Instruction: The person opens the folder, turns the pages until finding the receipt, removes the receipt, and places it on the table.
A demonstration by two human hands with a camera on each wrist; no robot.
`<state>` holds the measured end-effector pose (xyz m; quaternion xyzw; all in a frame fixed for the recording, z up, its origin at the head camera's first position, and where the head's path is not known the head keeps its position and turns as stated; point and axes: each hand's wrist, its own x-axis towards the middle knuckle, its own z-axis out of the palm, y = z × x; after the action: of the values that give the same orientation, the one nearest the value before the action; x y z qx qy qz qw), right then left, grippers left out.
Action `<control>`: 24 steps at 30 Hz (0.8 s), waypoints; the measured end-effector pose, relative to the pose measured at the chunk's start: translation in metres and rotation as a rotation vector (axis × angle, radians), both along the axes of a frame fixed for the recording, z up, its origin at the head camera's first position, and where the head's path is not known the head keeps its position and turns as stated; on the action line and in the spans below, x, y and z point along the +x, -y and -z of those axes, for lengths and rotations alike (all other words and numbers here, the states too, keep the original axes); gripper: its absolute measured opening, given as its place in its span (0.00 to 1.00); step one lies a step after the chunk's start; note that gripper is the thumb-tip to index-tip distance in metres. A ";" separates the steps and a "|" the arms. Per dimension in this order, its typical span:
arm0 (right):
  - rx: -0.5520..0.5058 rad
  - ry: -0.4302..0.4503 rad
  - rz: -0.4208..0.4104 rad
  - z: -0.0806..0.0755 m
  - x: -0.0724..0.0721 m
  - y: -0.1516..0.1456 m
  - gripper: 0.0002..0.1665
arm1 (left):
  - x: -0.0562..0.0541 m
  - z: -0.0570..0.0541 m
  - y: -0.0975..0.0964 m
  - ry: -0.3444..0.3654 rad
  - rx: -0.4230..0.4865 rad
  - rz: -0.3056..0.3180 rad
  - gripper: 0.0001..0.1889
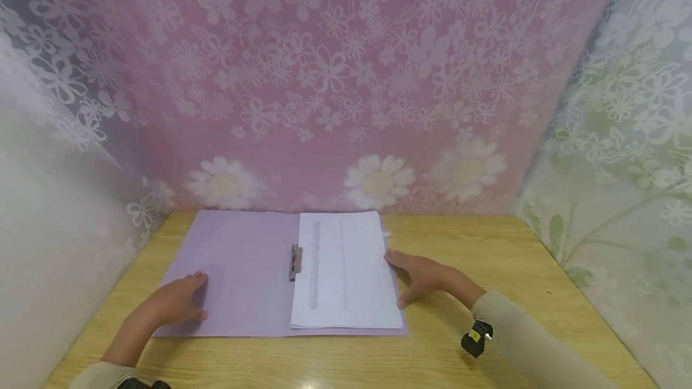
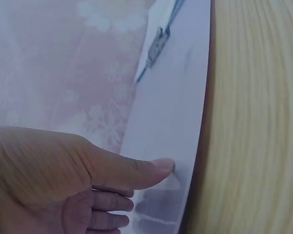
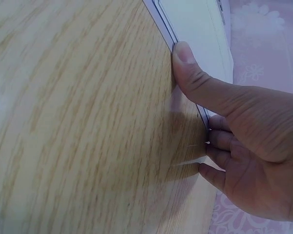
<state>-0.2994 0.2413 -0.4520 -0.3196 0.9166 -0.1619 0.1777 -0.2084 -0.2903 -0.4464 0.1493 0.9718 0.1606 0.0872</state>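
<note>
Rising behind the folder, a pink wall (image 1: 324, 77) bears white flowers, with daisies along its foot. Beneath the folder, and extending past it to left and right, lies a wood-grained surface (image 1: 346, 360). The folder (image 1: 238, 257), lilac, lies open and flat, its far edge close to the wall. On the folder's right half rest white papers (image 1: 362, 269), stacked nearly in line with its outer edge; their columns of print are too small to read. To the right of the folder, a pale sleeve (image 1: 535, 341) covers the right forearm; a second sleeve (image 1: 103, 375) appears in part, near the folder's lower left corner.

The left hand (image 1: 175, 302) lies over the outer part of the folder's left cover, palm turned inward, thumb and fingers apart and relaxed, grasping nothing; how firmly they meet the cover cannot be told. The right hand (image 1: 421, 275) stands at the folder's right edge, its fingers released, thumb spread from the rest, the tips touching the edges of papers and folder. On the right wrist, beside the folder, sits a black device (image 1: 473, 340). At the folder's spine is a metal clip (image 1: 295, 263); from its right edge, near the upper corner, projects a small white tab (image 1: 386, 234).
</note>
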 end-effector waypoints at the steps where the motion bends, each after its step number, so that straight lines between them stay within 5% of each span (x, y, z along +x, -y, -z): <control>1: -0.003 -0.001 -0.001 0.000 -0.001 0.001 0.72 | -0.001 -0.004 -0.007 0.002 0.016 -0.006 0.42; 6: -0.006 0.009 0.012 0.000 -0.004 0.003 0.72 | -0.005 -0.015 -0.053 -0.056 0.120 0.008 0.40; 13: -0.014 0.012 0.015 0.002 0.001 0.003 0.71 | -0.008 -0.004 -0.117 -0.155 0.175 0.083 0.41; 18: -0.027 0.017 0.025 0.004 0.001 0.002 0.71 | -0.010 0.012 -0.146 -0.162 0.182 0.242 0.41; 24: -0.069 0.025 0.037 0.006 0.000 0.000 0.72 | -0.011 0.022 -0.157 -0.144 0.096 0.395 0.39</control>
<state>-0.2997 0.2410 -0.4583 -0.3063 0.9139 -0.2010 0.1750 -0.2191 -0.1332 -0.4683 0.3519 0.9186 0.1755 0.0402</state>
